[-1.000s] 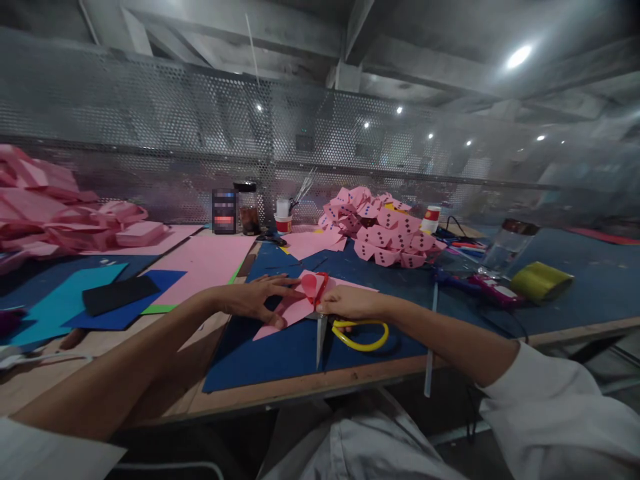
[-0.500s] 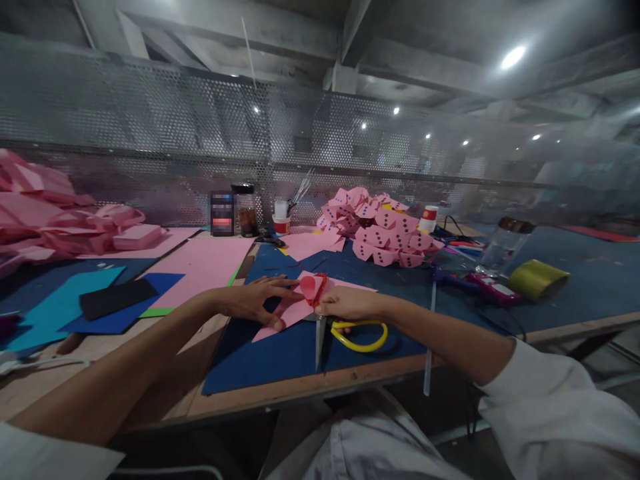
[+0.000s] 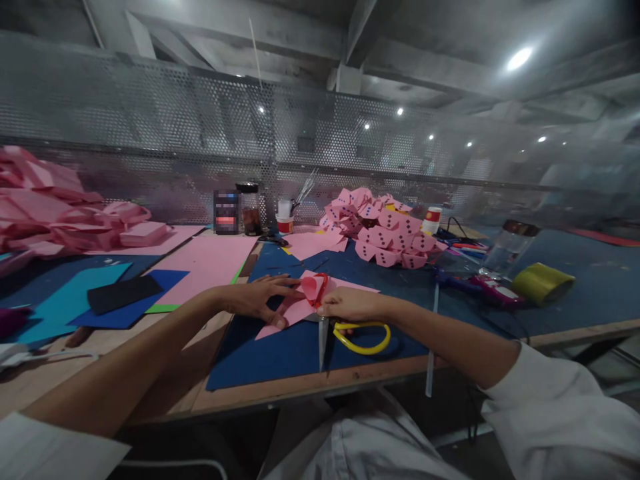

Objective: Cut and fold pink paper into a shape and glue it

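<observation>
My left hand (image 3: 257, 300) lies with fingers spread on a piece of pink paper (image 3: 293, 310) over a dark blue mat. Beside its fingertips, a pink flap (image 3: 311, 287) curls up from the paper. My right hand (image 3: 353, 305) is closed around a pair of scissors with red handles (image 3: 323, 288); their metal blades point down toward me. Just below that hand rest scissors with yellow handles (image 3: 364, 338), part of them hidden under the fingers. A grey sliver, perhaps their blade, shows left of the hand.
Behind the hands stands a heap of pink paper pieces with printed dots (image 3: 387, 230). Crumpled pink paper (image 3: 60, 207) piles up at far left. To the right are a glue gun (image 3: 493, 290), a yellow roll (image 3: 543, 283) and a clear jar (image 3: 510, 247).
The view has shifted slightly, so everything sits a little further right. Both hands hold nearly the same pose on the paper and scissors.
</observation>
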The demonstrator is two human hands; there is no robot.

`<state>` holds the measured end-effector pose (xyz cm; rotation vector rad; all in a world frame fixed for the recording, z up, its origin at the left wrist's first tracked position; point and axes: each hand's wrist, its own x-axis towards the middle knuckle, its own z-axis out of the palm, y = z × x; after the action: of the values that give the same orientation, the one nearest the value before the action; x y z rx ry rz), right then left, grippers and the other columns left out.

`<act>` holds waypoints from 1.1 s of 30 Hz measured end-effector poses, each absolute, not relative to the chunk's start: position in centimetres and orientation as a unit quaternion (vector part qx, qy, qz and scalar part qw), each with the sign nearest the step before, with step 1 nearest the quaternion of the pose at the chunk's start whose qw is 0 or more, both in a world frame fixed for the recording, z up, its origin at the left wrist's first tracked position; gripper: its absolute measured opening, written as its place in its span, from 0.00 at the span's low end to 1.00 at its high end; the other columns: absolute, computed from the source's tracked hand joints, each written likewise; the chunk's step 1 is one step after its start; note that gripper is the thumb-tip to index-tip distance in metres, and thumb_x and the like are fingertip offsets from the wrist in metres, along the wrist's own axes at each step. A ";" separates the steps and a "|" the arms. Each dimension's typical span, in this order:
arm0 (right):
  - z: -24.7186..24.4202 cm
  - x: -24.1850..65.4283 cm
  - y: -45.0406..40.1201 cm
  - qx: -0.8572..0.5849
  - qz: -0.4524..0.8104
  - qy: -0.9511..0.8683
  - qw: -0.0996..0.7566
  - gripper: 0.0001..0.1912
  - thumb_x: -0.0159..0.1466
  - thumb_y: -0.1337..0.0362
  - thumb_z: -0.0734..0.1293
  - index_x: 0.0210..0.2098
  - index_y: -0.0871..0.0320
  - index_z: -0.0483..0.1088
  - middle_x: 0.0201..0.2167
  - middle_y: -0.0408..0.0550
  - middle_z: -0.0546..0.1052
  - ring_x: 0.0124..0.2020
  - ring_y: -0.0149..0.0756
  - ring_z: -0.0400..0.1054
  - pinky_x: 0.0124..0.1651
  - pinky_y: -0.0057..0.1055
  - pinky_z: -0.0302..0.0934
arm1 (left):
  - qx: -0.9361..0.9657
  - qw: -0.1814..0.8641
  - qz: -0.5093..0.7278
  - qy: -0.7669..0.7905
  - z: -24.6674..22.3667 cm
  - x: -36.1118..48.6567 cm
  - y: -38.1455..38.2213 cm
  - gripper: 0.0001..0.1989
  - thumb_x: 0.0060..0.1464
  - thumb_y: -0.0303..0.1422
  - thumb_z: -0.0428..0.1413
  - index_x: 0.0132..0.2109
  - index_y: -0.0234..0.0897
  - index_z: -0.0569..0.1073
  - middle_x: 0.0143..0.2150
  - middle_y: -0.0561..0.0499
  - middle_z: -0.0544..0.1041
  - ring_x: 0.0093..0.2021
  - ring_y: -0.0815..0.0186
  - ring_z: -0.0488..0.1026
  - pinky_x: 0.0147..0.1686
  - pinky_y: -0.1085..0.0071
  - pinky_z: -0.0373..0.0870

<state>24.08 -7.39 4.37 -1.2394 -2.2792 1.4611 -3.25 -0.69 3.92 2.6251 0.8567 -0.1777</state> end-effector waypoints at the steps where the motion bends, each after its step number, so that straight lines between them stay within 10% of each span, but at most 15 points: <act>1: 4.4 24.1 -7.4 -0.418 0.487 -0.763 0.082 0.19 0.68 0.54 0.62 0.25 0.57 0.60 0.17 0.36 0.61 0.16 0.25 0.55 0.20 0.22 0.53 | 0.932 0.186 -0.062 0.305 4.0 -3.2 -0.8 0.45 0.51 0.63 0.57 0.71 0.52 0.60 0.78 0.44 0.45 0.76 0.41 0.40 0.71 0.42 0.40; 33: 4.8 23.7 -7.6 -0.421 0.434 -0.792 0.079 0.19 0.67 0.51 0.63 0.26 0.57 0.60 0.19 0.37 0.57 0.20 0.26 0.48 0.23 0.25 0.44 | 0.922 0.200 -0.092 0.318 4.8 -3.0 -1.3 0.40 0.58 0.62 0.50 0.72 0.51 0.58 0.78 0.46 0.42 0.76 0.46 0.33 0.71 0.45 0.36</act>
<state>23.73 -7.60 4.77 -1.2608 -2.3707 1.2997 -3.00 -1.31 4.82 2.5776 0.8882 -0.2567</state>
